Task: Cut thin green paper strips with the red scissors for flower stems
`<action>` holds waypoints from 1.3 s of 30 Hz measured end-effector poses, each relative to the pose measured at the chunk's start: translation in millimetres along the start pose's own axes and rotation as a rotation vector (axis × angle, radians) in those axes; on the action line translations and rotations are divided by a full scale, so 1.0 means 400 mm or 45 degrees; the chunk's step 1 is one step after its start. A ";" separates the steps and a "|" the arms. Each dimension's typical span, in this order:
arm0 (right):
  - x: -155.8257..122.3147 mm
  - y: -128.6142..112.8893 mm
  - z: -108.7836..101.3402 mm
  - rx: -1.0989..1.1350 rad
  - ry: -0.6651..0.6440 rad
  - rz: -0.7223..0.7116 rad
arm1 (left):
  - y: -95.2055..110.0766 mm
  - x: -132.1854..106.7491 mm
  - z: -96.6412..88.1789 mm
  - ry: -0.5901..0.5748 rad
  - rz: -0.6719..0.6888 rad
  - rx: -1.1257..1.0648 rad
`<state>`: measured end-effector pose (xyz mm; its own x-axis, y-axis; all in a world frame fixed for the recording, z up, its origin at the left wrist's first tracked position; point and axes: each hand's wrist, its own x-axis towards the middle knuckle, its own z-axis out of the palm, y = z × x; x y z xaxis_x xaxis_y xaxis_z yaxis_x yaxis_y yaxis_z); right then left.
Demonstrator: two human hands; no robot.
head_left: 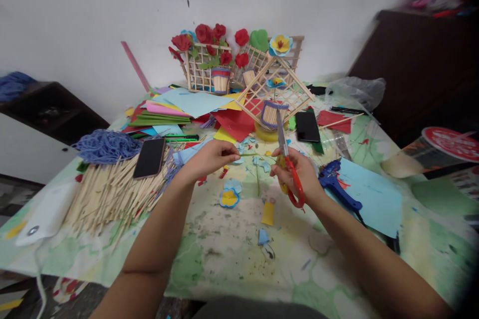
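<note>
My right hand is closed round the red handles of a pair of scissors, whose blades point up and away from me. My left hand pinches one end of a thin green stick that runs across to the scissors. Both hands hover above the table. Under them lie a blue and yellow paper flower, small blue paper scraps and a yellow paper slip.
A heap of wooden sticks, blue yarn and a black phone lie at left. Coloured paper sheets and stick lattices with paper flowers stand behind. A second phone, a blue glue gun and light blue paper are at right.
</note>
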<state>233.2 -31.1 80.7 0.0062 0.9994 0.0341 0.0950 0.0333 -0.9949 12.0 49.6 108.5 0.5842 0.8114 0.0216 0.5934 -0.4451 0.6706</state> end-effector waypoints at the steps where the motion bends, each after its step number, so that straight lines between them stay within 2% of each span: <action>1: -0.001 -0.001 -0.001 0.019 0.001 0.001 | -0.002 0.000 -0.001 -0.009 -0.004 -0.003; 4: -0.003 0.000 -0.005 0.075 0.022 -0.036 | -0.006 0.001 -0.002 -0.032 -0.002 -0.007; 13: -0.001 -0.002 -0.009 0.158 0.217 -0.224 | -0.015 0.003 -0.001 -0.048 -0.001 0.012; 20: -0.003 -0.021 -0.009 0.155 0.302 -0.217 | -0.012 -0.005 -0.013 0.018 -0.042 -0.001; 26: -0.002 -0.021 -0.013 0.145 0.318 -0.270 | -0.037 -0.010 -0.036 0.072 -0.082 -0.082; 29: 0.000 -0.011 -0.012 0.156 0.308 -0.268 | -0.046 -0.010 -0.041 0.167 -0.101 -0.236; 35: -0.004 0.004 0.005 0.165 0.235 -0.257 | -0.036 -0.009 -0.037 0.475 -0.160 -0.767; 39: -0.014 0.002 0.022 0.163 0.155 -0.196 | -0.033 -0.001 -0.031 0.578 -0.147 -1.061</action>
<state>224.3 -36.6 78.8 0.1221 0.9741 0.1902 -0.0225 0.1943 -0.9807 -3.0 59.9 108.8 0.1719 0.9810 0.0903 -0.0533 -0.0823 0.9952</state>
